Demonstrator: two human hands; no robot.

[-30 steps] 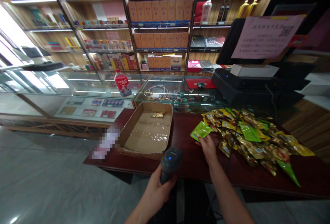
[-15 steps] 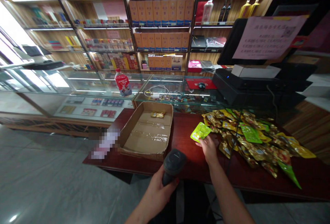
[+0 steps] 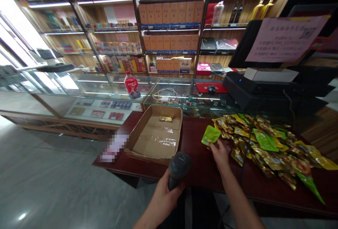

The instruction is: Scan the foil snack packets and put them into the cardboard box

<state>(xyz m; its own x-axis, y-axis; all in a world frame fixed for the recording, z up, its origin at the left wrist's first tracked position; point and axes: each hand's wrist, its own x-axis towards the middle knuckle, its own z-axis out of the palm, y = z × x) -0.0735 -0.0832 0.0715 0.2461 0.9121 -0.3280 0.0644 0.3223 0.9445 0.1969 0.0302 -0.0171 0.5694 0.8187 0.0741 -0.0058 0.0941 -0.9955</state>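
On the dark red table [image 3: 194,160], just left of the cardboard box [image 3: 155,135], we notice a blurred thing [image 3: 114,147], which we cannot identify. Behind the box, somewhat to its left, a red bottle [image 3: 132,86] stands on the glass counter [image 3: 105,83]. Inside the box, near its far side, we find one small gold packet [image 3: 166,118]. At the near right corner of the box, the left hand [image 3: 164,194] is closed around the handle of a dark scanner [image 3: 180,164]. To the right of the box, we see the right hand [image 3: 220,154] pinching a green packet [image 3: 211,135] by its near edge; whether this packet touches the table, we cannot tell. Farther right of the box, beside this hand, we observe a heap of gold, yellow and green packets [image 3: 266,148]
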